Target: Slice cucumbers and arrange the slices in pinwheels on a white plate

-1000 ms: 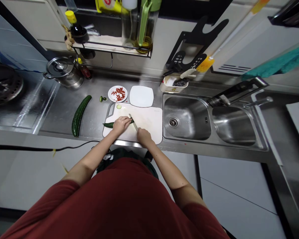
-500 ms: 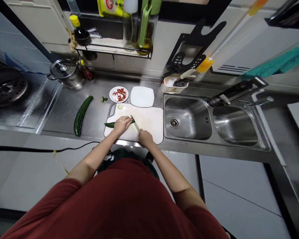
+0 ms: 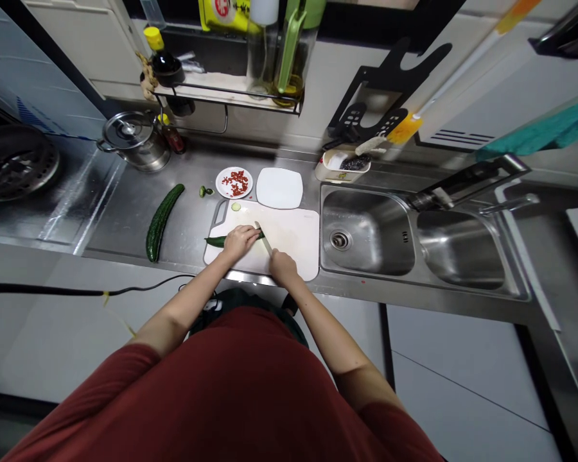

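Note:
My left hand (image 3: 239, 242) is closed over a green cucumber piece (image 3: 215, 242) lying on the white cutting board (image 3: 293, 240). In my right hand (image 3: 283, 267) is the handle of a knife (image 3: 266, 241), its blade against the cucumber's right end. A pale cucumber slice (image 3: 236, 206) lies near the board's top left. Behind the board are a round plate (image 3: 225, 186) with chopped red pieces and a white square plate (image 3: 279, 188). Small green ends (image 3: 203, 192) sit left of the round plate. A whole cucumber (image 3: 162, 224) rests on the counter farther left.
A double steel sink (image 3: 366, 224) with a faucet (image 3: 467, 179) is right of the board. A lidded pot (image 3: 135, 141) and a sauce bottle (image 3: 174, 136) stand at the back left. Above hangs a rack (image 3: 226, 96) with bottles. A caddy (image 3: 334, 168) stands behind the sink.
The whole view has shifted slightly, so the counter things appear a little farther right. Both hands keep their hold on the cucumber and the knife.

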A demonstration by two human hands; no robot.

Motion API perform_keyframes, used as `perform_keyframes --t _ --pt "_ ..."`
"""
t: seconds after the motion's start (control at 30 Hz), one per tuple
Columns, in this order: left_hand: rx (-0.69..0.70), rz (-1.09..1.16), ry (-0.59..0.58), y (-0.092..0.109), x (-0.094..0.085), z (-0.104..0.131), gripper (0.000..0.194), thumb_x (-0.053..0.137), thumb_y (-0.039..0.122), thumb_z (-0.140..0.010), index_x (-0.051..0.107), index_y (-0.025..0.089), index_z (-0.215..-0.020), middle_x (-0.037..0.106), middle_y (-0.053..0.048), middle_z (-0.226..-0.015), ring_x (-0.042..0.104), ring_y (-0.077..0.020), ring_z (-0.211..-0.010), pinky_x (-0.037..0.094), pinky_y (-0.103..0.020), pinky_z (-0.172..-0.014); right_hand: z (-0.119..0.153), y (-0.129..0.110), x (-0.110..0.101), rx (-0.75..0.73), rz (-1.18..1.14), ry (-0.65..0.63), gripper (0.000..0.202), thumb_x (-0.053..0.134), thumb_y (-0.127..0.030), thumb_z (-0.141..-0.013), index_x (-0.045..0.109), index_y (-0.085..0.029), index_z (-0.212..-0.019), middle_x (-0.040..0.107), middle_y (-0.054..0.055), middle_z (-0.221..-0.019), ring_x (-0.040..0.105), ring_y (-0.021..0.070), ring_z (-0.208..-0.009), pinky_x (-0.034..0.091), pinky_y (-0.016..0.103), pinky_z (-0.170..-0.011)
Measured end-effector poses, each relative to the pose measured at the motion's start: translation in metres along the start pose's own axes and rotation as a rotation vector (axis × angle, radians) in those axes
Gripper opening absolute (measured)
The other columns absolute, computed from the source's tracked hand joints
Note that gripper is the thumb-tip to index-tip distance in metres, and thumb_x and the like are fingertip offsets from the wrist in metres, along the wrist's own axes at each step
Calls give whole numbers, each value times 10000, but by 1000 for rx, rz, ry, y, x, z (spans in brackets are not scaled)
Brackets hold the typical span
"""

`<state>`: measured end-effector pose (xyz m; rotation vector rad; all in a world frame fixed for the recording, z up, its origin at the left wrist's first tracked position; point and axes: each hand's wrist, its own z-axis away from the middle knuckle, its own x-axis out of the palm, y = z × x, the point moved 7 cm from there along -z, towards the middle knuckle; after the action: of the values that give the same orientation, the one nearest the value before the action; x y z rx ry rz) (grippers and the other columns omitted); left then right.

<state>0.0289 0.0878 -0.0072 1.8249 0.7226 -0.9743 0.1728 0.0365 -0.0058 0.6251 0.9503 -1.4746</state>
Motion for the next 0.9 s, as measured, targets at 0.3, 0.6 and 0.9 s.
perform_keyframes --t 0.3,0.6,0.9 --pt "-1 -9 3 1 -2 0 280 483 359 -941 712 262 -1069 688 -55 -1007 596 -181 -935 479 -316 -820 -10 -9 -10 -14 -9 16 276 330 -115 -946 528 -118 -1137 666 170 -1068 651 231 -1009 469 303 -821" --pt "2 -12 15 0 -1 1 282 481 359 -942 712 262 -1070 690 -55 -1011 599 -180 -929 479 -314 -818 13 9 9 11 20 -19 231 379 -170 -939 541 -123 -1096 678 165 -1001 667 262 -943 488 328 -766" --pt "-3 -8 8 0 0 1 286 478 355 -942 713 253 -1070 686 -60 -1024 598 -184 -942 480 -319 -832 -5 1 4 -5 -13 8 248 346 -130 -929 541 -126 -1082 674 168 -1013 666 244 -939 489 323 -769"
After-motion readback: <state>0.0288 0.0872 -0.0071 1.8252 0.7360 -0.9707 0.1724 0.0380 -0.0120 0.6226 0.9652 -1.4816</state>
